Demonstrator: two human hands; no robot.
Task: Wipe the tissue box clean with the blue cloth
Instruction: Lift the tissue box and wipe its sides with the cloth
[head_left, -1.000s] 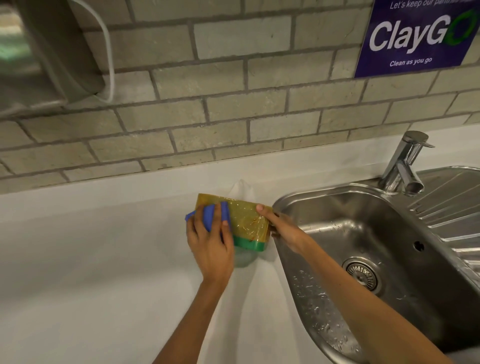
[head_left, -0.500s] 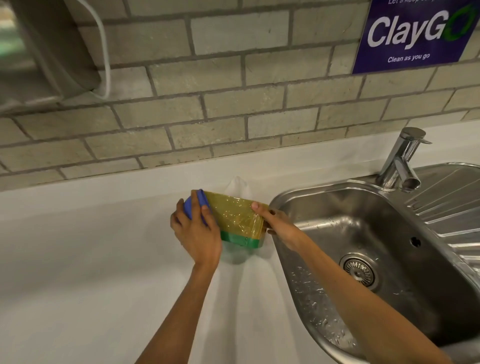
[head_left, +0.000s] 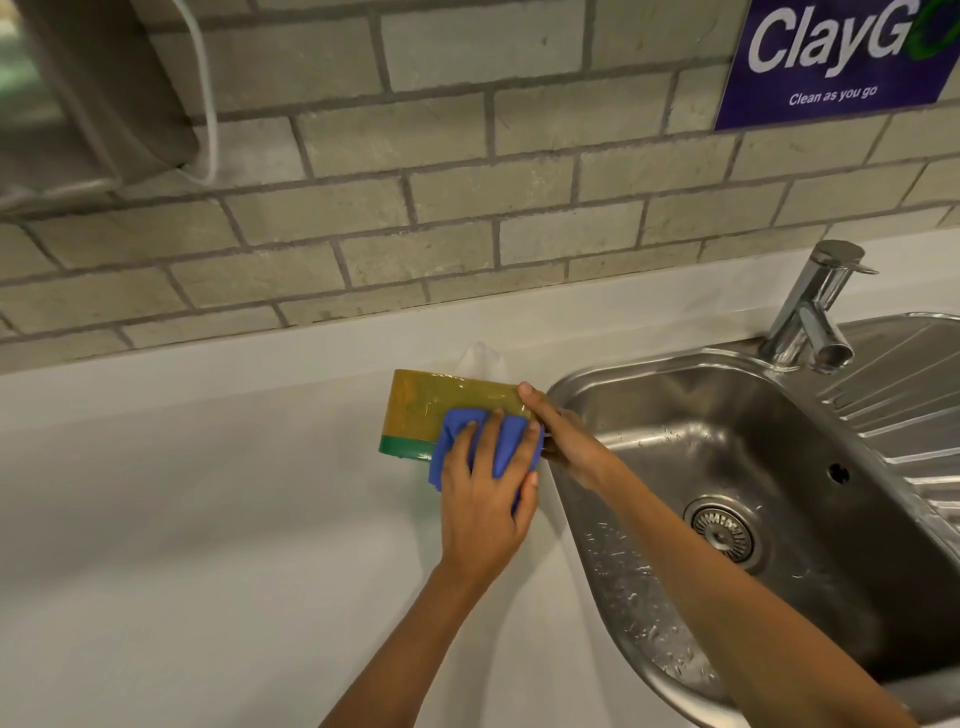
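The tissue box (head_left: 422, 410) is yellow with a green strip along its bottom and sits on the white counter (head_left: 182, 519) just left of the sink, a white tissue poking up behind it. My left hand (head_left: 485, 493) presses the blue cloth (head_left: 457, 441) flat against the near face of the box, at its right end. My right hand (head_left: 563, 439) grips the box's right end, one finger over the top edge. Part of the cloth is hidden under my left palm.
A steel sink (head_left: 727, 493) with a drain and wet basin lies to the right, its tap (head_left: 810, 312) at the back. Behind runs a brick wall with a purple sign (head_left: 831, 62). A grey dispenser (head_left: 88, 98) hangs at upper left.
My left hand with the blue cloth has slid from the box's left end across to its right end. My right hand has kept its hold on the box.
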